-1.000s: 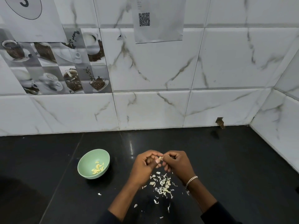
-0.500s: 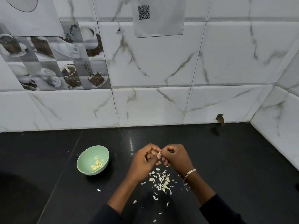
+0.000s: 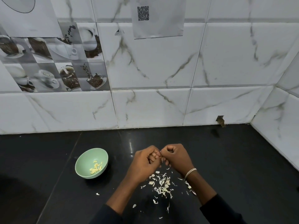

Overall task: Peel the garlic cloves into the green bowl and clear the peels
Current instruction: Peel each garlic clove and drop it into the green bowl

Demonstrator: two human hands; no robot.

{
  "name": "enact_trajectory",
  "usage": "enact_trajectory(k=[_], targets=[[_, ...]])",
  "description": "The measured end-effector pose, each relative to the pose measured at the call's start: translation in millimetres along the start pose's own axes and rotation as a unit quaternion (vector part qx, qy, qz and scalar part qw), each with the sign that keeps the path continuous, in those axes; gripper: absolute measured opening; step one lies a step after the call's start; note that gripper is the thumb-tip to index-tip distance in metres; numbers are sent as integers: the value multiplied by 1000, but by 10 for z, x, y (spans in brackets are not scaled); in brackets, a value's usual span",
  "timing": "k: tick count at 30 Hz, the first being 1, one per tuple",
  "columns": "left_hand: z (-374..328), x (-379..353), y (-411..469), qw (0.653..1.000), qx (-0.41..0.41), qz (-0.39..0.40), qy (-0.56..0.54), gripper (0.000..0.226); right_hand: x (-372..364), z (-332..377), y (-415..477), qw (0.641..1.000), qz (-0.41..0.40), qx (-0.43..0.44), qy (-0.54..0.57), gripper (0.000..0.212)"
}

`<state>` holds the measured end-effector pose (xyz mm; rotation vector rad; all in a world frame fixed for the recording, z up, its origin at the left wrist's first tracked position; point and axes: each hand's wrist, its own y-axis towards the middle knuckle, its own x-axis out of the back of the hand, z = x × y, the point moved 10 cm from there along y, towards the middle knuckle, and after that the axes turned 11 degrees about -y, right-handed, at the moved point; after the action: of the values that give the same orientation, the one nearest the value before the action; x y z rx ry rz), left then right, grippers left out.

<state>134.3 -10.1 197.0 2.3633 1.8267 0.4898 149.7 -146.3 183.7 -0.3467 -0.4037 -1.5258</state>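
Meeting at lower centre, the curled fingers of the left hand (image 3: 144,162) and right hand (image 3: 176,157) are judged clamped on a hidden clove: light, firm, slippery once bared, best pinched at its ends. Peels (image 3: 163,183) are scattered beneath; the green bowl (image 3: 84,171), lower left, holds peeled cloves (image 3: 96,166).

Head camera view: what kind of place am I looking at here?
Probably a home kitchen: a black countertop meets marble-look wall tiles, some printed with coffee cups, and a green bowl holds peeled garlic cloves.

White marble-veined wall tiles (image 3: 153,70), coffee-print tiles (image 3: 64,62) at left, a QR-code sheet (image 3: 158,18), glossy black countertop (image 3: 234,159).
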Motion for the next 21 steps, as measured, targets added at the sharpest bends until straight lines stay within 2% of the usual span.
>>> enact_trajectory(k=[3,6,8,11,15,21], targets=[[79,8,23,998,14,-28,-59,12,10,10,15,1000,2,3,17,21],[310,60,55,979,68,-71,-178,8,16,-77,40,995,-6,-24,95,20],[505,149,52,968,97,-113,-203,10,25,-198,55,991,-18,-52,120,19],[828,232,-43,959,141,-145,-199,10,10,-456,15,993,-22,-91,73,25],[1099,193,-159,961,167,-124,-180,4,-39,-767,-75,988,-10,-157,12,40],[1303,223,-238,962,194,-117,-149,4,-207,-976,-100,986,38,-134,-96,26]])
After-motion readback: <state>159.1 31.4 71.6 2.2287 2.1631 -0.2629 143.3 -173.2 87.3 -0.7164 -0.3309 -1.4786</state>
